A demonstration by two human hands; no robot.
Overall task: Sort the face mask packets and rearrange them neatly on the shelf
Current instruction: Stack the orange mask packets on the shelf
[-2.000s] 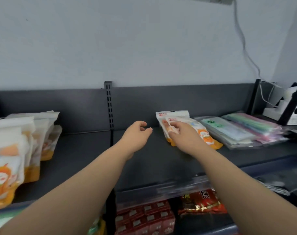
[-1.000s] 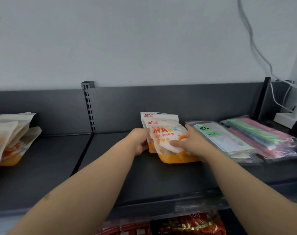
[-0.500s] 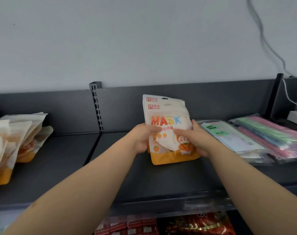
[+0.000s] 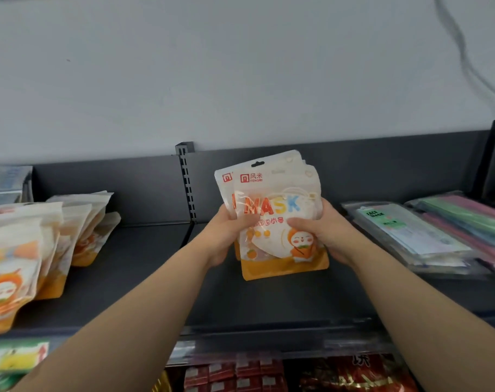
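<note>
Above the shelf (image 4: pixel 144 278), left grip (image 4: pixel 226 239) and right grip (image 4: pixel 325 236) clasp mask packets (image 4: pixel 271 193).

held packet (image 4: pixel 271 222) — "MASK", "FENGMI", flat packet (image 4: pixel 404 230) — "FACE MASK"

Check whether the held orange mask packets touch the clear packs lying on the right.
Apart. The head view shows the right hand and dark shelf back between the orange mask packets and the clear packs.

1. Left forearm (image 4: pixel 133 315): bare from the wrist down to the picture's lower edge.
2. Right forearm (image 4: pixel 404 301): likewise bare along its whole visible length.
3. Left hand (image 4: pixel 222 239) and right hand (image 4: pixel 325 236): both bare.
</note>
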